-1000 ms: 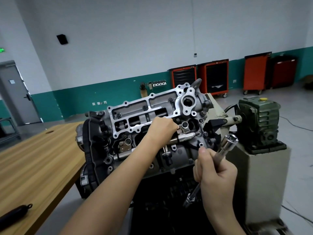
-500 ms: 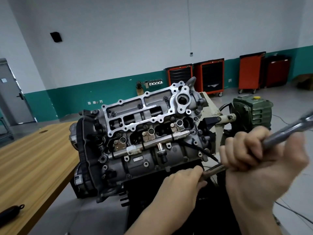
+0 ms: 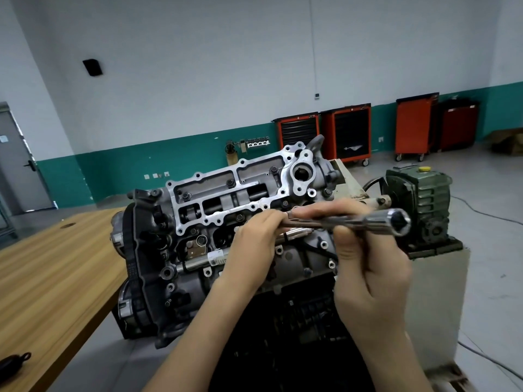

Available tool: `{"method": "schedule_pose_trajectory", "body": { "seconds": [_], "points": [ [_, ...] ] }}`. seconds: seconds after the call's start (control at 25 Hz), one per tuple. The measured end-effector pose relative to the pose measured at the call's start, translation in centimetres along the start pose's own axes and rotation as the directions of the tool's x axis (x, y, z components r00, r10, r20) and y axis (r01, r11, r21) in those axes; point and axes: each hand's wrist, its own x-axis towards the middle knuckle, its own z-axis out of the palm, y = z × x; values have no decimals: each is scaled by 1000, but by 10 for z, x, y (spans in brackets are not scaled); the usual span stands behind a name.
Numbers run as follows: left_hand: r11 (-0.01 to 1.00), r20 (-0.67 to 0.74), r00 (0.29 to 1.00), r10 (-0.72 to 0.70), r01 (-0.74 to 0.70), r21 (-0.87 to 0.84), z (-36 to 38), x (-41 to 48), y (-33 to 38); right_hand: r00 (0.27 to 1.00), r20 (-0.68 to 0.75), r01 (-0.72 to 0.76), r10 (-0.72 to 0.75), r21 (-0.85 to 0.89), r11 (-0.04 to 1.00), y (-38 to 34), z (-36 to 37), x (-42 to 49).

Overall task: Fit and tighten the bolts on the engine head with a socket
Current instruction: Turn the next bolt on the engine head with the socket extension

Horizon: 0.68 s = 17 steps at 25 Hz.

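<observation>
Both grips now pinch the socket wrench (image 3: 396, 220), the left hand (image 3: 254, 244) having left the engine head (image 3: 226, 193) to join the right hand (image 3: 370, 267), so tightening looks imminent.

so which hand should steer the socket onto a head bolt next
Right, probably. The right hand grips the wrench just behind the socket, so it can aim it at the engine head. The left hand only pinches the far handle end.

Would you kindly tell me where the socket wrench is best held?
By the slim shaft behind the socket, from below, as the right hand does: the socket wrench lies level and its hex mouth must stay clear. The left hand pinches the handle end.
</observation>
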Motion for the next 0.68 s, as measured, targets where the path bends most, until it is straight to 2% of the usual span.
{"method": "schedule_pose_trajectory", "body": {
  "seconds": [0.08, 0.16, 0.28, 0.32, 0.4, 0.6, 0.68],
  "points": [
    [999, 17, 999, -42, 41, 28, 6, -1, -15, 997, 58, -40, 42, -27, 999, 3, 9, -3],
    [990, 42, 999, -17, 10, 143, 11, -2, -23, 995, 98, -34, 36, -24, 999, 13, 4, -4],
    [943, 136, 987, 90, -128, 306, 10, 7, -38, 996, 51, -68, 73, -92, 993, 22, 17, -9],
    [931, 188, 980, 72, -134, 340, 8, 10, -42, 995, 24, -90, 92, -68, 994, 24, 21, -12],
    [926, 247, 967, 58, -144, 349, 7, 12, -46, 995, -7, -95, 95, -44, 995, 30, 24, -16],
    [952, 214, 975, 62, -122, 280, 8, 11, -48, 978, 190, -63, 89, -137, 989, 31, 33, -24],
    [953, 204, 977, 62, -119, 279, 9, 10, -48, 989, 144, -3, 26, -159, 987, 34, 30, -20]
  ]
}}
